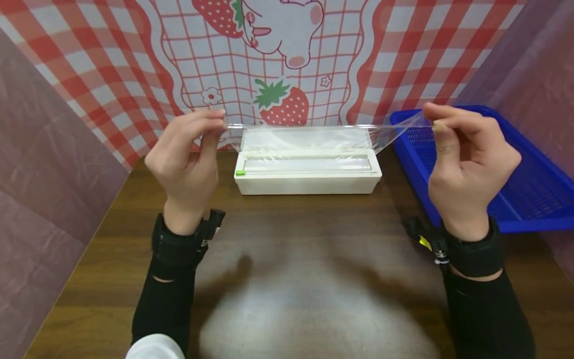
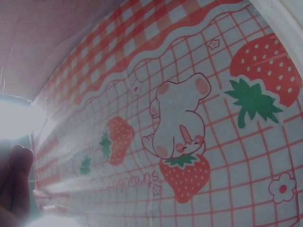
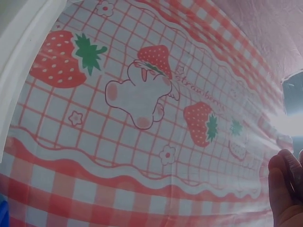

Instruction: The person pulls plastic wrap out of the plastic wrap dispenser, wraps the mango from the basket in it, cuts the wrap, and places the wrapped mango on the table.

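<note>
Between my two hands a sheet of clear plastic wrap point(image 1: 309, 126) is stretched taut, its front edge running straight across. My left hand point(image 1: 186, 154) pinches the left corner between thumb and fingers, while my right hand point(image 1: 471, 159) pinches the right corner. The sheet runs back down to a white cling film dispenser point(image 1: 309, 185) on the table, which has a green slide cutter point(image 1: 240, 172) at its left front. In the left wrist view, fingertips point(image 2: 21, 165) show at the lower left edge. The right wrist view has fingers point(image 3: 281, 189) at the lower right.
A blue plastic basket point(image 1: 533, 199) stands to the right, beside and behind my right hand. Behind the dispenser hangs a red checked cloth point(image 1: 112, 60) with strawberries. The wooden table point(image 1: 287, 259) spreads in front, and a white round object point(image 1: 155, 347) overlaps my left sleeve.
</note>
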A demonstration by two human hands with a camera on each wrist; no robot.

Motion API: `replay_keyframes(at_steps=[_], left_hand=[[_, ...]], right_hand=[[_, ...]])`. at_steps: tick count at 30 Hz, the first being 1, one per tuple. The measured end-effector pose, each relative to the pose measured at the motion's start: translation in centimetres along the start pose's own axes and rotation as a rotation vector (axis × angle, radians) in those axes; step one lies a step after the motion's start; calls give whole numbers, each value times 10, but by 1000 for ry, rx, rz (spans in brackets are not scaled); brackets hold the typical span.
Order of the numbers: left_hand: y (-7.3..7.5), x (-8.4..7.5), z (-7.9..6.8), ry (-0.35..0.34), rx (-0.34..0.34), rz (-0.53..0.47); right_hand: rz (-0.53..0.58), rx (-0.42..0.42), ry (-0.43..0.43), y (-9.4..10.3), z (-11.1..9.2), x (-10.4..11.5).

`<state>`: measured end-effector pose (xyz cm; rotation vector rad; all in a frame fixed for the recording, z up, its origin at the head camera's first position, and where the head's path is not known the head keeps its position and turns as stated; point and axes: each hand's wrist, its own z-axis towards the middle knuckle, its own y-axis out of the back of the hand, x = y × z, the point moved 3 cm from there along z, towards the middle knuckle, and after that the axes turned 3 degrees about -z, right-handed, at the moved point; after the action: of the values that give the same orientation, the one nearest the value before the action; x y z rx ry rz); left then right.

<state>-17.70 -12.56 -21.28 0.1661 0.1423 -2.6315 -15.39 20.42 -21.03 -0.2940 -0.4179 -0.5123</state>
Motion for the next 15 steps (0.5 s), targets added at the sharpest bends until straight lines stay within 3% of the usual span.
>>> replay_keyframes(at_steps=[9, 15], left_hand=[[6, -11, 0, -31, -59, -56], [10, -15, -2, -54, -74, -91]], right_hand=[[13, 10, 81, 15, -2, -3], [78, 4, 105, 16, -4, 3]])
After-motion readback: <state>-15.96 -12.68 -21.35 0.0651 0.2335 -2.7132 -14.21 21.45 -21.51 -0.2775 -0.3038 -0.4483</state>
